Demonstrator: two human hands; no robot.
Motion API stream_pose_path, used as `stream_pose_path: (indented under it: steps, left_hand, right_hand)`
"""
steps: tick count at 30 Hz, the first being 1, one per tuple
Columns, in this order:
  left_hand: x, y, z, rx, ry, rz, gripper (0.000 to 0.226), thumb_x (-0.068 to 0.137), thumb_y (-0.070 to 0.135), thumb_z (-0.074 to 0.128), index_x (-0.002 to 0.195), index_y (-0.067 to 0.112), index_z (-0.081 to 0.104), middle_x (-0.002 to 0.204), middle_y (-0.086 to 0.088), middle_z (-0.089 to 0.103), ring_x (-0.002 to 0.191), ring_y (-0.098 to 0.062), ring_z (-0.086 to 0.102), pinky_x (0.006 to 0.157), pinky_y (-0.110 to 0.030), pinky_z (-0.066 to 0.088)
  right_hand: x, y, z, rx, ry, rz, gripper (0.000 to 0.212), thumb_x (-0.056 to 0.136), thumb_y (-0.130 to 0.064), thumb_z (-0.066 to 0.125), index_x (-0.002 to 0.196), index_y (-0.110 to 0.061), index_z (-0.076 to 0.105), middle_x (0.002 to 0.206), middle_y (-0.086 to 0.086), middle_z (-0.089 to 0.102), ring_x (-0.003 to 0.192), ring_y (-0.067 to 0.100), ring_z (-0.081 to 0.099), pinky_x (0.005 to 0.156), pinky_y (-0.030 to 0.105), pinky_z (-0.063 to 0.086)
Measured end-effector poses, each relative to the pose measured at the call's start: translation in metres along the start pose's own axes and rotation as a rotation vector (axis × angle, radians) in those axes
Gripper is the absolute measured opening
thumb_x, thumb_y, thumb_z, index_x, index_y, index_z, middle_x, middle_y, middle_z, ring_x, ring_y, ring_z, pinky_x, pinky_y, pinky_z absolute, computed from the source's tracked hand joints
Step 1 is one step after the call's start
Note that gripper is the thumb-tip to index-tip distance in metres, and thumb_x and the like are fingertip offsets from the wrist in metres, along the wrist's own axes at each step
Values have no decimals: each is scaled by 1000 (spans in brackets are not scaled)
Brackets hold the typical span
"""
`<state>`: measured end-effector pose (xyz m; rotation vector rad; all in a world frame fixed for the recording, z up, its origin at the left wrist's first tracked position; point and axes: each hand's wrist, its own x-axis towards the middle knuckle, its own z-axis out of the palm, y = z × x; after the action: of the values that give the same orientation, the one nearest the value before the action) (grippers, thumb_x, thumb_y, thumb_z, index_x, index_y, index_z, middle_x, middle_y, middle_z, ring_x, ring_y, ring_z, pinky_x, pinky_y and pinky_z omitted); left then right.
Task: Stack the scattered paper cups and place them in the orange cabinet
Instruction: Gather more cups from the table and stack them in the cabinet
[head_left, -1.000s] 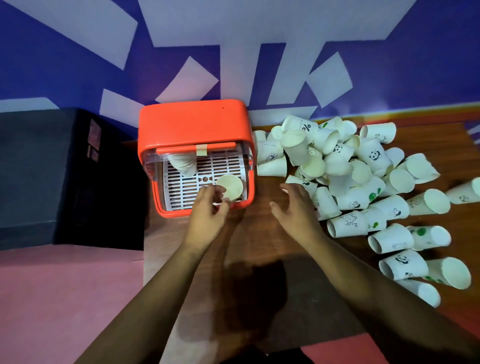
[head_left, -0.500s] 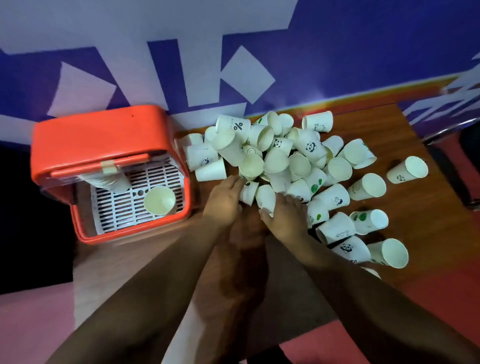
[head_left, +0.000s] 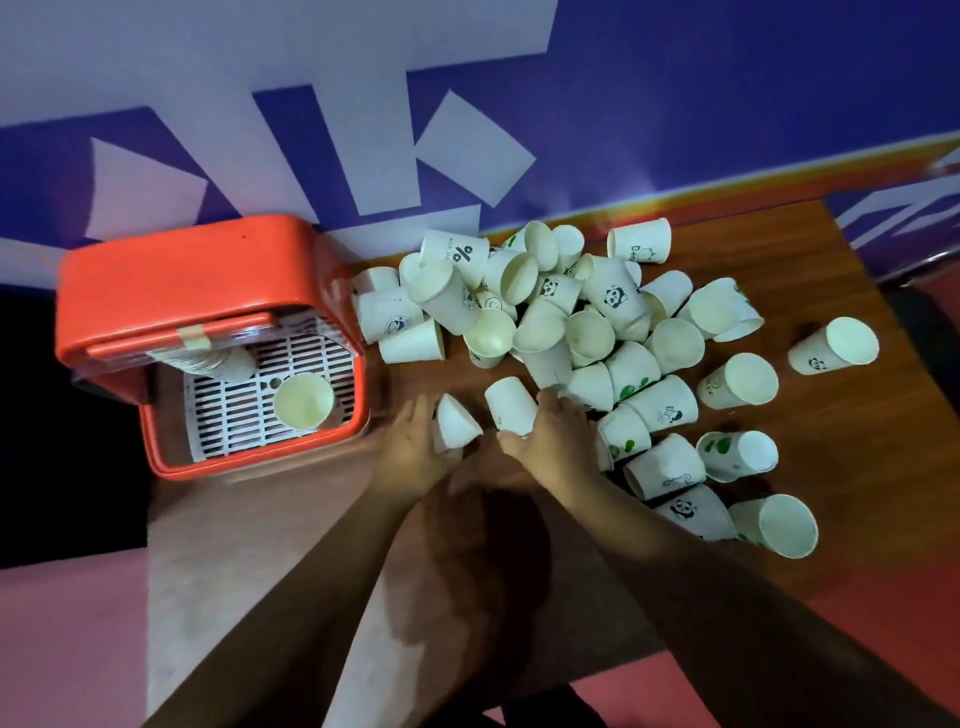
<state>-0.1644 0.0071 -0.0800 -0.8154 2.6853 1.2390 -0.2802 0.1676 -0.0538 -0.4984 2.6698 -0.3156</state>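
Beside the orange cabinet (head_left: 197, 270), the left hand (head_left: 415, 454) grips one paper cup (head_left: 456, 427) and the right hand (head_left: 558, 441) apparently curls round a second cup (head_left: 511, 404), held close for stacking.

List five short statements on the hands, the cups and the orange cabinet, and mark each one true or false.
1. The left hand holds a paper cup and the right hand holds a second cup. True.
2. A single cup sits on the white tray inside the orange cabinet. True.
3. The cabinet's front is closed. False: it is open and the tray shows.
4. The scattered pile lies left of the cabinet. False: the loose cups lie to its right, on the table.
5. Every cup is plain white. False: one bears a percent sign, and others have pandas.
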Motion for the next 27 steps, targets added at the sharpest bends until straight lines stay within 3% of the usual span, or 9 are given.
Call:
stream_pose_path:
  steps: [3, 6, 10, 13, 16, 21, 24, 27]
  left_hand:
    - [-37, 0, -20, -397, 42, -164, 70, 78, 19, 85, 134, 22, 44, 121, 8, 57, 115, -17, 58, 89, -28, 53]
    - [-68, -2, -44, -703, 105, -236, 70, 81, 12, 82, 135, 32, 43, 122, 9, 59, 114, -12, 60, 75, -19, 56]
    - [-97, -20, -79, -931, 222, -239, 83, 86, -1, 74, 148, 36, 32, 125, 0, 65, 111, -15, 65, 79, -23, 57]
    - [-116, -40, -100, -1021, 302, -268, 79, 79, 11, 81, 141, 39, 41, 126, -1, 67, 117, -21, 63, 89, -36, 56]
    - [-138, -57, -122, -1085, 375, -302, 87, 68, 29, 85, 143, 37, 42, 134, -3, 63, 124, -24, 61, 96, -47, 53]
    - [-164, -90, -144, -1085, 458, -279, 84, 71, 29, 83, 144, 32, 42, 133, -9, 63, 121, -30, 60, 93, -54, 50]
    - [-171, -104, -154, -1088, 479, -282, 72, 70, 29, 80, 134, 39, 49, 126, -4, 66, 113, -23, 64, 87, -46, 53]
    - [-173, -116, -160, -1116, 491, -304, 74, 69, 27, 80, 132, 44, 46, 122, 6, 68, 114, -17, 65, 87, -38, 54]
  right_hand:
    - [-9, -9, -15, 264, -25, -5, 71, 72, -42, 78, 122, -5, 43, 119, 14, 52, 105, 33, 56, 79, 38, 49]
    - [-17, -25, -27, 421, -1, -48, 64, 73, -33, 80, 118, -6, 44, 116, 10, 47, 99, 28, 56, 72, 33, 46]
    - [-25, -67, -40, 601, -23, -136, 57, 71, -42, 71, 119, -22, 48, 115, 0, 51, 97, 16, 56, 75, 36, 54]
    - [-31, -107, -38, 717, -89, -170, 57, 78, -35, 71, 126, -15, 48, 118, 4, 57, 104, 19, 58, 80, 30, 50]
    - [-35, -144, -22, 657, -50, -223, 64, 72, -31, 81, 122, -5, 50, 115, 9, 61, 103, 22, 59, 83, 29, 47]
    - [-40, -185, -1, 507, 35, -441, 79, 69, -37, 85, 134, -11, 50, 127, 10, 58, 120, 25, 51, 101, 28, 39]
    - [-41, -200, 12, 379, 59, -482, 82, 65, -40, 88, 129, -7, 51, 126, 12, 59, 119, 31, 50, 101, 38, 42]
    - [-39, -210, 22, 268, 111, -532, 79, 63, -40, 88, 125, -4, 53, 120, 15, 61, 115, 33, 52, 99, 38, 41]
